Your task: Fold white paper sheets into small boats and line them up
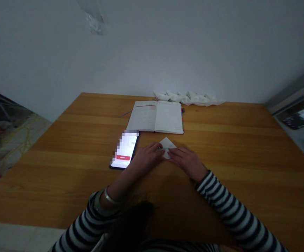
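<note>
A small white sheet of folded paper [167, 142] lies on the wooden table in front of me, one pointed corner facing away. From its left side, my left hand [148, 154] grips the paper, fingers closed together at the edge. My right hand [187, 160] presses on the opposite side, its fingertips together on the paper. A thin bluish line crosses the sheet between my fingertips. Parts of the paper are hidden under both hands. Just left of my left hand lies a lit phone [127, 148], its screen partly pixelated.
An open notebook [169, 117] lies beyond the paper. Behind it, a row of white folded paper pieces [193, 98] sits along the table's back edge by the wall [167, 49]. The wooden table [235, 147] extends to both sides.
</note>
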A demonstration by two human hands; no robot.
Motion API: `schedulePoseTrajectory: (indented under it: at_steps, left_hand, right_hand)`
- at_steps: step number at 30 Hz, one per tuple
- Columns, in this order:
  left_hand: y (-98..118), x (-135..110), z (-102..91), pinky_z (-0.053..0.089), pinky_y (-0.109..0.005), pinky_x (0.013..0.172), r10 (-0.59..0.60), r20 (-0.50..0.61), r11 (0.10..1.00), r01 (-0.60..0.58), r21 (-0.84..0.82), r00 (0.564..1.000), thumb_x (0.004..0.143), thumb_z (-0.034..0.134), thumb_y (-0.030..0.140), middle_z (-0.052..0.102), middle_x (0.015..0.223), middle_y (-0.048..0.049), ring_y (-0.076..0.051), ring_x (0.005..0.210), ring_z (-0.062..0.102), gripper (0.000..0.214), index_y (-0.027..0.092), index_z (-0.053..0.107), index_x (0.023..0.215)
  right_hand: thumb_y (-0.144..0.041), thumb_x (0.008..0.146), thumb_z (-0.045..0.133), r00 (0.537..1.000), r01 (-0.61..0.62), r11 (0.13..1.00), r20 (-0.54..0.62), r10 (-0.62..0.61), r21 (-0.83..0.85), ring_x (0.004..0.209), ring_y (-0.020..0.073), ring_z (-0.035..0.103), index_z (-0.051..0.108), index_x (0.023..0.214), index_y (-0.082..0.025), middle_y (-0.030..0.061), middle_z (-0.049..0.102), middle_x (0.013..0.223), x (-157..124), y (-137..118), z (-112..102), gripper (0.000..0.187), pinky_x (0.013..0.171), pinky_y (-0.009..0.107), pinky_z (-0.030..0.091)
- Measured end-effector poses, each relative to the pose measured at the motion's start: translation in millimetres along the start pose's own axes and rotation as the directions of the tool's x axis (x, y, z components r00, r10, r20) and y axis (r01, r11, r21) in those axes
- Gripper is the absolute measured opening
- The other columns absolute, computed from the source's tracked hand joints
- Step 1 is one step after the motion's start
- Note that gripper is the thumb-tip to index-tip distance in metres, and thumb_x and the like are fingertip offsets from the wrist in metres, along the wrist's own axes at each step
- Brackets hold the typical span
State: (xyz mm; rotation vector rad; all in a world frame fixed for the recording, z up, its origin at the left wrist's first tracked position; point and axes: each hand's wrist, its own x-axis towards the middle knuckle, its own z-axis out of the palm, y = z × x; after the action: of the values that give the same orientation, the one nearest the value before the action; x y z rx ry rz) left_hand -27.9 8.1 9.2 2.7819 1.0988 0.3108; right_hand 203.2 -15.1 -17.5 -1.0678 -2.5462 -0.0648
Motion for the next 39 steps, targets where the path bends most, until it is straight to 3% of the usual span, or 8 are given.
schedulePoseTrajectory:
  at_steps: [9, 16, 23, 27, 31, 34, 37, 39]
  left_hand:
    - [1, -1, -1.2, 0.054, -0.031, 0.074, -0.02, -0.007, 0.997, 0.019, -0.07, 1.0, 0.096, 0.058, 0.031, 0.063, 0.112, -0.0104, -0.02, 0.092, 0.063, 0.021, 0.018, 0.069, 0.108]
    - [-6, -2, 2.8, 0.055, -0.033, 0.079, -0.048, -0.041, 0.987, 0.042, -0.155, 0.998, 0.094, 0.055, 0.014, 0.067, 0.111, -0.0099, -0.022, 0.096, 0.066, 0.019, 0.017, 0.07, 0.104]
    - [-9, 3, 10.6, 0.054, -0.032, 0.081, -0.315, -0.115, 0.837, 0.219, -0.502, 0.942, 0.091, 0.061, 0.018, 0.069, 0.099, -0.0075, -0.019, 0.087, 0.067, 0.016, 0.016, 0.07, 0.078]
    - [-14, 7, 13.9, 0.052, -0.03, 0.073, -0.425, -0.095, 0.741, 0.287, -0.607, 0.9, 0.087, 0.067, 0.025, 0.07, 0.087, -0.0052, -0.018, 0.08, 0.066, 0.018, 0.016, 0.068, 0.072]
    - [-18, 6, 15.8, 0.051, -0.031, 0.069, -0.49, -0.119, 0.776, 0.37, -0.511, 0.863, 0.088, 0.067, 0.029, 0.068, 0.079, -0.004, -0.018, 0.074, 0.063, 0.018, 0.016, 0.067, 0.076]
    - [-15, 1, 13.0, 0.054, -0.036, 0.075, -0.497, -0.219, 0.844, 0.409, -0.345, 0.84, 0.092, 0.06, 0.022, 0.068, 0.094, -0.0085, -0.022, 0.087, 0.065, 0.01, 0.016, 0.067, 0.094]
    - [-3, -4, 12.3, 0.054, -0.044, 0.092, -0.334, -0.284, 0.941, 0.297, -0.164, 0.899, 0.093, 0.05, 0.011, 0.062, 0.126, -0.0165, -0.028, 0.116, 0.06, 0.028, 0.015, 0.062, 0.118]
    - [10, -5, 17.0, 0.048, -0.048, 0.104, -0.136, -0.212, 0.99, 0.122, -0.077, 0.968, 0.094, 0.047, 0.011, 0.056, 0.14, -0.0176, -0.029, 0.131, 0.053, 0.035, 0.015, 0.057, 0.128]
  right_hand:
    - [-0.014, 0.097, 0.057, 0.999, -0.032, 0.999, 0.011, 0.032, 0.036, 0.11, 0.0235, 0.069, 0.071, 0.12, -0.018, 0.0093, 0.073, 0.122, -3, -1, 1, 0.027, 0.094, 0.04, 0.058]
    - [-0.02, 0.1, 0.052, 0.992, -0.093, 0.974, -0.065, 0.109, 0.208, 0.104, 0.0222, 0.07, 0.069, 0.124, -0.02, 0.0105, 0.075, 0.114, 1, 2, 0, 0.03, 0.096, 0.042, 0.057]
    - [-0.029, 0.1, 0.053, 0.966, -0.179, 0.915, -0.112, 0.233, 0.362, 0.09, 0.0236, 0.069, 0.068, 0.125, -0.022, 0.0092, 0.076, 0.097, 5, 12, 8, 0.03, 0.085, 0.041, 0.058]
    - [-0.027, 0.098, 0.055, 0.942, -0.245, 0.873, -0.11, 0.317, 0.421, 0.094, 0.0239, 0.069, 0.07, 0.121, -0.021, 0.0104, 0.075, 0.104, 15, 19, 17, 0.027, 0.089, 0.042, 0.056]
    - [-0.023, 0.096, 0.056, 0.928, -0.297, 0.835, -0.068, 0.367, 0.463, 0.106, 0.0238, 0.068, 0.069, 0.121, -0.022, 0.0102, 0.074, 0.115, 22, 22, 23, 0.028, 0.094, 0.042, 0.055]
    - [-0.022, 0.094, 0.059, 0.914, -0.321, 0.813, -0.063, 0.4, 0.486, 0.108, 0.0237, 0.068, 0.069, 0.12, -0.021, 0.0105, 0.074, 0.117, 23, 22, 26, 0.029, 0.096, 0.041, 0.054]
    - [-0.023, 0.092, 0.059, 0.905, -0.334, 0.809, -0.074, 0.418, 0.484, 0.107, 0.0237, 0.069, 0.069, 0.12, -0.021, 0.0106, 0.074, 0.116, 22, 21, 27, 0.03, 0.095, 0.041, 0.054]
    - [-0.023, 0.093, 0.057, 0.907, -0.332, 0.82, -0.082, 0.414, 0.467, 0.107, 0.0236, 0.069, 0.069, 0.121, -0.022, 0.0103, 0.074, 0.116, 22, 20, 27, 0.03, 0.096, 0.041, 0.054]
